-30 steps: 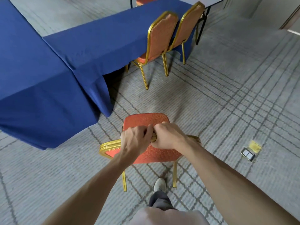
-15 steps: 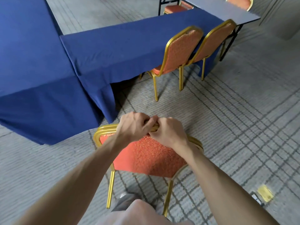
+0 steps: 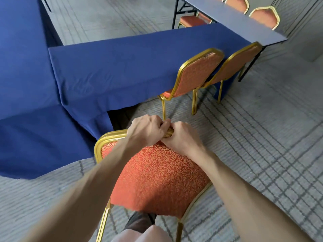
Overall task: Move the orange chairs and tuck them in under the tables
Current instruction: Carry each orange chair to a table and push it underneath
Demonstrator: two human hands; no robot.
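An orange chair (image 3: pixel 157 177) with a gold frame stands right in front of me, its patterned back facing me. My left hand (image 3: pixel 148 130) and my right hand (image 3: pixel 181 138) both grip the gold top rail of its back, side by side and touching. Just beyond it is a table under a blue cloth (image 3: pixel 118 70), the cloth lifted at a dark gap by its near corner. Two more orange chairs (image 3: pixel 195 75) (image 3: pixel 236 65) sit tucked against that table's right part. My arms hide the held chair's seat.
A second blue-draped table (image 3: pixel 22 84) fills the left side. A bare grey-blue table (image 3: pixel 244 23) with black legs stands at the back right, with orange chairs (image 3: pixel 264 16) around it. Grey patterned carpet (image 3: pixel 262 137) lies open to the right. My knee shows at the bottom.
The held chair and I have come closer to the blue table. The chair back now tilts toward me and fills more of the view. Both hands keep their grip on the rail.
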